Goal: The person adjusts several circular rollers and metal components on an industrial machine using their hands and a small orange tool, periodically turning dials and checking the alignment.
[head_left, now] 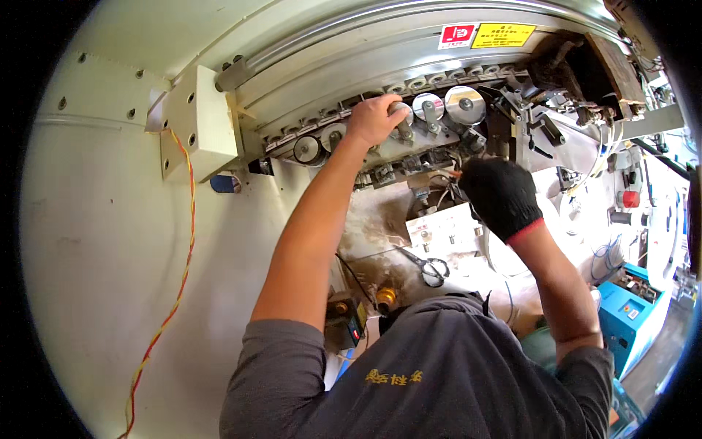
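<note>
My bare left hand (pixel 375 121) reaches to a row of rollers inside a machine, its fingers curled over a metal roller (pixel 401 113). Just right of it are two shiny round rollers, a smaller one (pixel 428 107) and a larger one (pixel 466 106). Lower and to the right, my right hand (pixel 501 192) wears a black knit glove with a red cuff. Its fingers are closed in a fist beside the lower metal fittings (pixel 409 164). A small orange-red tip shows at the fist's left side; what the glove holds is hidden.
Black-handled scissors (pixel 433 272) lie below the rollers, near a white block (pixel 442 228). A red-yellow twisted wire (pixel 191 219) hangs down the pale panel at left. A metal rail (pixel 329 40) crosses above. A blue machine (pixel 632 314) stands at lower right.
</note>
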`<state>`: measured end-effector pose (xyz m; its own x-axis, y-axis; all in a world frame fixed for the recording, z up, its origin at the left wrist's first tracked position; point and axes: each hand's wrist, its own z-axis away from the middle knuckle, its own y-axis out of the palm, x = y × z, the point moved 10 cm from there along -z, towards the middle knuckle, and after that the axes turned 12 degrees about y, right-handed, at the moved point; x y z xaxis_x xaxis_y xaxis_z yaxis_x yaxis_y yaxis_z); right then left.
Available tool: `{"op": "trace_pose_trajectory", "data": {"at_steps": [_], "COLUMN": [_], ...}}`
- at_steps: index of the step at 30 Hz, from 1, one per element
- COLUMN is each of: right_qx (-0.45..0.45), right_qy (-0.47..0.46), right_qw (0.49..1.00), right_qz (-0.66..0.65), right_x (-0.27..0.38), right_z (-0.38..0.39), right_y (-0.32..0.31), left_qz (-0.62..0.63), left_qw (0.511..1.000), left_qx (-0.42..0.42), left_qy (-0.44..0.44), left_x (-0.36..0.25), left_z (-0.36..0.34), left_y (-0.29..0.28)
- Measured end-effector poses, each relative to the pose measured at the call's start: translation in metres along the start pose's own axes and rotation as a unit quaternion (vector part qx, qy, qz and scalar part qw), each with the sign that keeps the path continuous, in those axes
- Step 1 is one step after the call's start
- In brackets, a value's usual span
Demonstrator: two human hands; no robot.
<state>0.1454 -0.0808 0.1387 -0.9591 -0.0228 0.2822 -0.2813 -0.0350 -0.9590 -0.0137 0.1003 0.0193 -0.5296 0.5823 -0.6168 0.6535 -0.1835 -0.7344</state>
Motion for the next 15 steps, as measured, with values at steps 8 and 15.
{"op": "trace_pose_trajectory", "data": {"at_steps": [8, 15], "right_qx": [-0.154, -0.082], "right_qy": [0.099, 0.195], "right_qw": [0.967, 0.965], "right_qz": [-0.178, -0.158], "right_x": [-0.076, -0.137], "right_z": [0.145, 0.234], "right_y": [-0.043, -0.004], "left_qz": [0.304, 0.116], "left_qw": [0.889, 0.836], "left_qx": [0.308, 0.536], "left_qy": [0.15, 0.028], "left_x": [-0.219, -0.196], "left_z": [0.054, 0.12], "left_y": [0.055, 0.075]}}
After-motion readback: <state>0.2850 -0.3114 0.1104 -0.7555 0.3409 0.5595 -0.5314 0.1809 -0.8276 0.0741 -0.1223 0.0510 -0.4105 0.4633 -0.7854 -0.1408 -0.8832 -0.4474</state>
